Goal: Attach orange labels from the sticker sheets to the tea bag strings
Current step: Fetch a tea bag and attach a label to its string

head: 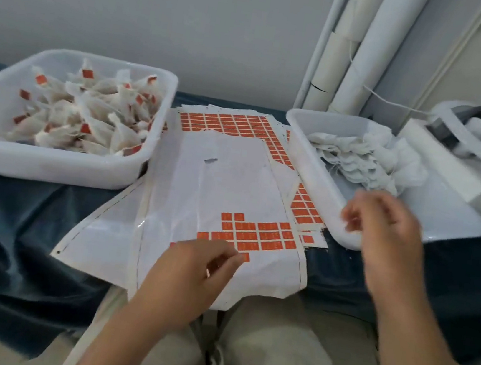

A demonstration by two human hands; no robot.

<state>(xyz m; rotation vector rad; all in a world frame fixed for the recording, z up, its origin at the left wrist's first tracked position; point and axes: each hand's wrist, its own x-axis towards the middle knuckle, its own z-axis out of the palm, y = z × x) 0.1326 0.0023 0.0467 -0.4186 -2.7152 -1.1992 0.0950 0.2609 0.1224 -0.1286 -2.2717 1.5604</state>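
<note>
Two hands: left (189, 271) on sticker sheet (217, 185), right (387, 230) above tray (314, 177).

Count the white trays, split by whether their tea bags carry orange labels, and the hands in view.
Trays of labelled tea bags: 1, the left tray
Trays of unlabelled tea bags: 1, the right tray
Hands: 2, left hand, right hand
Total: 4
</note>
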